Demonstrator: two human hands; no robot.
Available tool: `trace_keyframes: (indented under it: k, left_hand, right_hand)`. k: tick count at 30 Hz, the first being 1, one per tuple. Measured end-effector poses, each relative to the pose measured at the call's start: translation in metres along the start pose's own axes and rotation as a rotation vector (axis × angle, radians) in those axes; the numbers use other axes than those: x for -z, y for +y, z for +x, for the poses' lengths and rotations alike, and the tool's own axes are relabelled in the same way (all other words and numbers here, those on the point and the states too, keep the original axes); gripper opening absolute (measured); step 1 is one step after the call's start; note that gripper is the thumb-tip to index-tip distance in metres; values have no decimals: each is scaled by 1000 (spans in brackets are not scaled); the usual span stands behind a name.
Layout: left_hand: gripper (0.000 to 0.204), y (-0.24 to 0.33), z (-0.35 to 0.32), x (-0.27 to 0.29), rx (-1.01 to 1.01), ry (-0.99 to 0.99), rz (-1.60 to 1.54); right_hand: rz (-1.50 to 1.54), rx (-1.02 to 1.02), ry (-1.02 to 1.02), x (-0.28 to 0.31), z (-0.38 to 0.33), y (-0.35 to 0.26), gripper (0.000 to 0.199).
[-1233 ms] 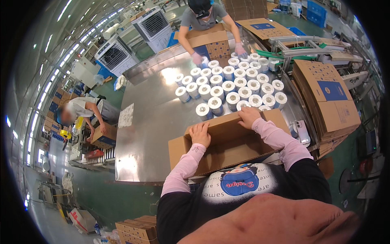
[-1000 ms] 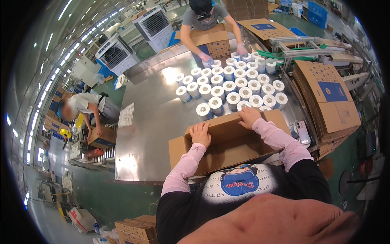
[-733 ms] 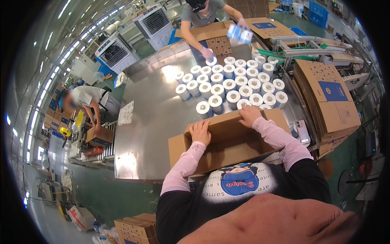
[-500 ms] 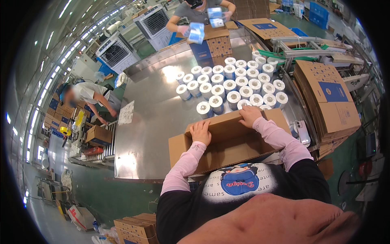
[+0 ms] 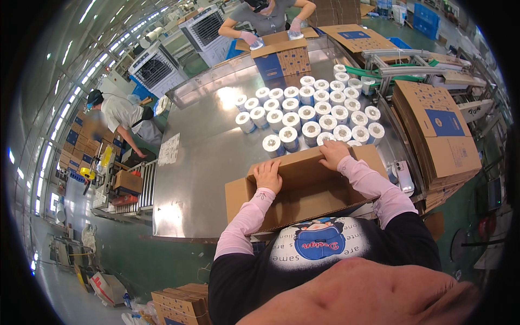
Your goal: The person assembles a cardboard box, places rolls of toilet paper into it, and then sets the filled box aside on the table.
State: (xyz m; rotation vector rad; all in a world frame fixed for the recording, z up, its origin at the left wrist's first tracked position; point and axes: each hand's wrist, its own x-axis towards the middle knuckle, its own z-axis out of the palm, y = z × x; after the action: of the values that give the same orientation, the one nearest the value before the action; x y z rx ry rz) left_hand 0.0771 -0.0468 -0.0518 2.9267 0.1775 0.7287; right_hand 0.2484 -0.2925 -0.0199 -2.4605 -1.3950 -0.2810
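In the head view both hands stay where they were a moment ago, the left hand [image 5: 267,175] and right hand [image 5: 333,154] lying flat, fingers spread, on the far flap of the open brown cardboard box [image 5: 303,189] at the near edge of the steel table [image 5: 200,157], while the co-worker [image 5: 268,13] across has brought two rolls down into a blue-and-brown carton [image 5: 281,54]. Bare, glossy metal lies open left of the box; just beyond its far rim stands a tight cluster of white wrapped cylindrical rolls [image 5: 311,116], and flattened corrugated cartons [image 5: 439,135] stack on the right.

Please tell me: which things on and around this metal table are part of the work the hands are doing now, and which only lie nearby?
In the work:
left hand and right hand, both flat on the open cardboard box
white rolls just beyond it

Only nearby:
stack of flat cartons
paper sheet
co-worker's box at the far edge
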Motion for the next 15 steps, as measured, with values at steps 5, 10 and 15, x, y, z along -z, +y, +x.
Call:
trace_keyframes:
  k: [5, 10, 15]
  left_hand:
    - [52, 1, 0, 0, 2, -10, 4]
    - [53, -1, 0, -2, -6, -6, 3]
    - [53, -1, 1, -1, -11, -1, -3]
  right_hand:
    - [2, -1, 9, -1, -1, 0, 33]
    - [9, 0, 1, -1, -1, 1, 34]
    - [0, -6, -10, -1, 0, 1, 34]
